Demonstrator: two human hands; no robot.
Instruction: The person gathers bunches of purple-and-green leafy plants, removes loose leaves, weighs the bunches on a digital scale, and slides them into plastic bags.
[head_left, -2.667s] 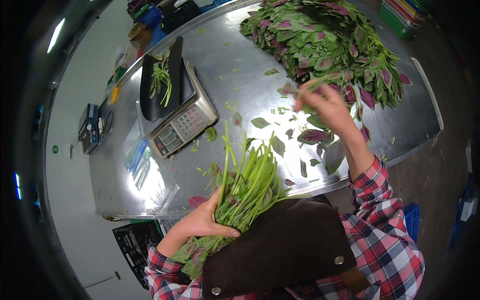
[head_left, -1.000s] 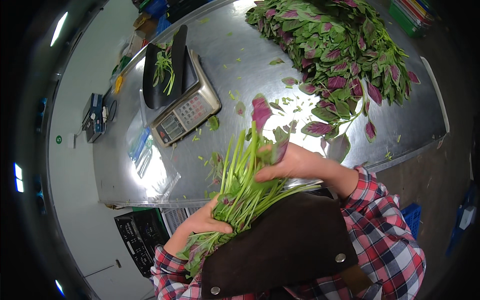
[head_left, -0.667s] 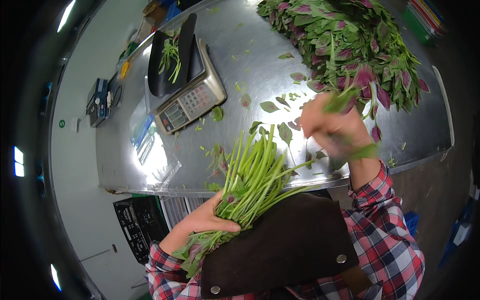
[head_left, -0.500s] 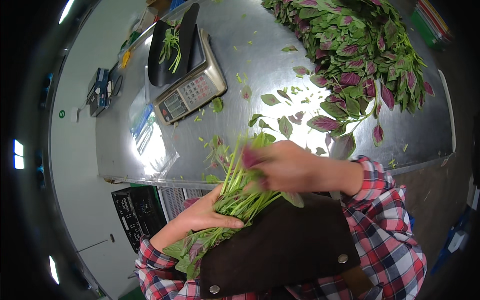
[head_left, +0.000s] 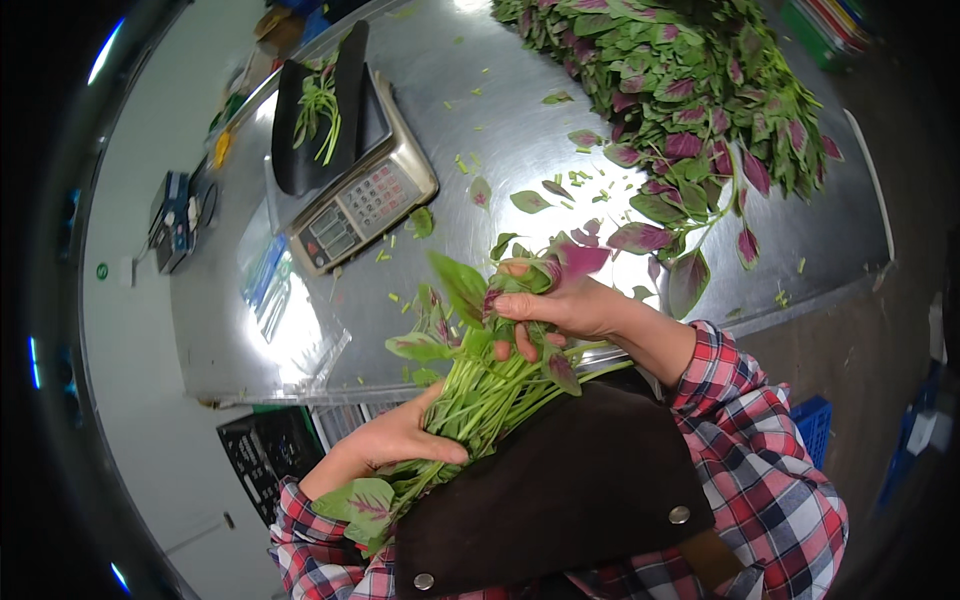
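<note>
A bunch of leafy greens (head_left: 470,400) with long pale-green stems lies across my front, against a dark apron. My left hand (head_left: 405,435) wraps round its stems, thumb on top. At the upper end of the stems, my right hand (head_left: 545,310) is closed on several green and purple leaves (head_left: 525,285), thumb pressed over them. Part of its fingers is hidden among the leaves. Beyond my hands, loose leaves (head_left: 530,202) and short cut stem bits lie scattered on the metal table (head_left: 440,60).
A large heap of red-and-green leafy greens (head_left: 680,110) covers the far right of the table. At the far left stands a weighing scale (head_left: 360,215) with a black scoop pan (head_left: 290,150) holding a few greens. Clear plastic bags (head_left: 285,310) lie before it. A black crate (head_left: 265,450) sits below the table edge.
My right hand, blurred before, is now sharp, turned palm-up and gripping leaves at the bunch's upper end. My left hand keeps its hold. The whole view has shifted slightly.
</note>
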